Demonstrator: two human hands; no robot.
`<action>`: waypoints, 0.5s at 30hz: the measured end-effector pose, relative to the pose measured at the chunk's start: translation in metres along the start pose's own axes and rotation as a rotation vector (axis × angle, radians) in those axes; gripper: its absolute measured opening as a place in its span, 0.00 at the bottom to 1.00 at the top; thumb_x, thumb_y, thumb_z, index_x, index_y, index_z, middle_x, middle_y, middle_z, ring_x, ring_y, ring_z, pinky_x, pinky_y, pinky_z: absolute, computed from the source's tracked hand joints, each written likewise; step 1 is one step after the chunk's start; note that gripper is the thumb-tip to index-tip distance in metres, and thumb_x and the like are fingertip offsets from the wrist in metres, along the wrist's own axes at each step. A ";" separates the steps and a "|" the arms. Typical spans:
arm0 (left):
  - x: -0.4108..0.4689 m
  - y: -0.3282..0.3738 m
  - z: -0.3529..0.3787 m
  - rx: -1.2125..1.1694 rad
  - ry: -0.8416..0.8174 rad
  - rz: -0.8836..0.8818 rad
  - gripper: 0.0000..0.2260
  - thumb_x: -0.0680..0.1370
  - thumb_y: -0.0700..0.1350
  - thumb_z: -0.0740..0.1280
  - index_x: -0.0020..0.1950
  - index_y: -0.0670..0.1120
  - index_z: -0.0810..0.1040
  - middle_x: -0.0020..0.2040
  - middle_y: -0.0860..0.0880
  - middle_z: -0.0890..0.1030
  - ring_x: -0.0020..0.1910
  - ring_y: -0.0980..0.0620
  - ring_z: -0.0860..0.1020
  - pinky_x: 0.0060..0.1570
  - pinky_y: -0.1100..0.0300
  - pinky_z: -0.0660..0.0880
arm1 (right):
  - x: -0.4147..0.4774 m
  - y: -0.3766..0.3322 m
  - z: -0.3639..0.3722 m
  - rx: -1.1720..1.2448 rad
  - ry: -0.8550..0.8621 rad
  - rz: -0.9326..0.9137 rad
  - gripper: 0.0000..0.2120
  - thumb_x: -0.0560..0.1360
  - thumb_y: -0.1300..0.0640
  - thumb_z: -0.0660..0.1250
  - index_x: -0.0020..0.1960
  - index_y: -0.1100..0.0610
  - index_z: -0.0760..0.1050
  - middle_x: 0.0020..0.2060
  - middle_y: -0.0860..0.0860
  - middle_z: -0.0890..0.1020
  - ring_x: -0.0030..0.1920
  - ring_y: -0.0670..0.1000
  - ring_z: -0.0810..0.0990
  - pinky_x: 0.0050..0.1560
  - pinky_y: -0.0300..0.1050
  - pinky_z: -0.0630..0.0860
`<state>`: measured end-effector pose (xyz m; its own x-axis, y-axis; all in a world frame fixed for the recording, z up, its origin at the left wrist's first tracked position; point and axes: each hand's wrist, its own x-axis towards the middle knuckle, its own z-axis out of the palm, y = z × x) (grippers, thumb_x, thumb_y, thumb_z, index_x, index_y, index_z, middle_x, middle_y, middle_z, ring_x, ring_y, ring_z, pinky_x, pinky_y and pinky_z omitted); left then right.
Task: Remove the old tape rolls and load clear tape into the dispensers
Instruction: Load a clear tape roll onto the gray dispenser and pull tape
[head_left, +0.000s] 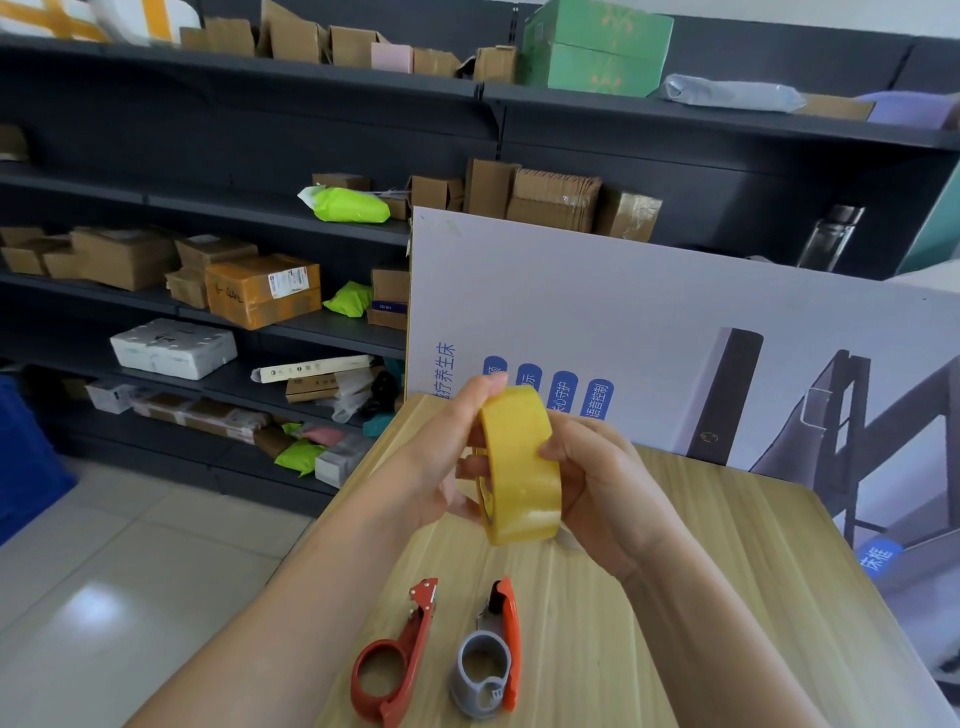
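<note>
Together the left hand (436, 462) and the right hand (602, 483) grip a yellowish tape roll (522, 462) from either side, fingers curled round it, holding it on edge in the air above the wooden tabletop (701, 597). Nearer the person, two dispensers lie side by side on the tabletop, not touching: a red dispenser (389, 660) and, to its right, a grey-and-orange dispenser (488, 660). A white printed board (623, 301) leans at the far edge, before dark shelves (311, 104) of cardboard boxes.
</note>
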<state>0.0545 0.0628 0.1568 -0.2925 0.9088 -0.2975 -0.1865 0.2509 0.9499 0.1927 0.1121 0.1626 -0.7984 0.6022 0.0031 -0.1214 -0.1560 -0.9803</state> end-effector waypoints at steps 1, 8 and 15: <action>0.001 -0.001 -0.001 -0.002 -0.008 0.001 0.27 0.72 0.69 0.59 0.57 0.49 0.79 0.57 0.42 0.81 0.56 0.41 0.80 0.54 0.36 0.75 | 0.000 -0.001 0.000 0.007 -0.004 0.002 0.21 0.65 0.61 0.59 0.55 0.65 0.78 0.48 0.66 0.83 0.47 0.60 0.84 0.49 0.57 0.81; -0.001 -0.009 -0.005 0.176 -0.087 0.412 0.40 0.62 0.74 0.66 0.69 0.57 0.64 0.59 0.53 0.74 0.56 0.56 0.76 0.50 0.62 0.73 | 0.008 -0.007 -0.002 0.215 0.048 0.059 0.18 0.66 0.61 0.62 0.53 0.67 0.76 0.40 0.60 0.82 0.36 0.56 0.83 0.36 0.48 0.81; -0.003 0.003 -0.001 0.107 0.044 0.303 0.17 0.74 0.62 0.64 0.53 0.50 0.73 0.40 0.53 0.76 0.40 0.55 0.76 0.41 0.57 0.72 | 0.010 -0.007 0.002 0.266 0.033 0.106 0.18 0.71 0.63 0.58 0.57 0.68 0.76 0.43 0.62 0.84 0.40 0.58 0.85 0.37 0.50 0.82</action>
<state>0.0538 0.0608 0.1600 -0.3603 0.9328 -0.0011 0.0139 0.0066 0.9999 0.1845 0.1179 0.1701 -0.7955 0.5963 -0.1075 -0.1923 -0.4168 -0.8884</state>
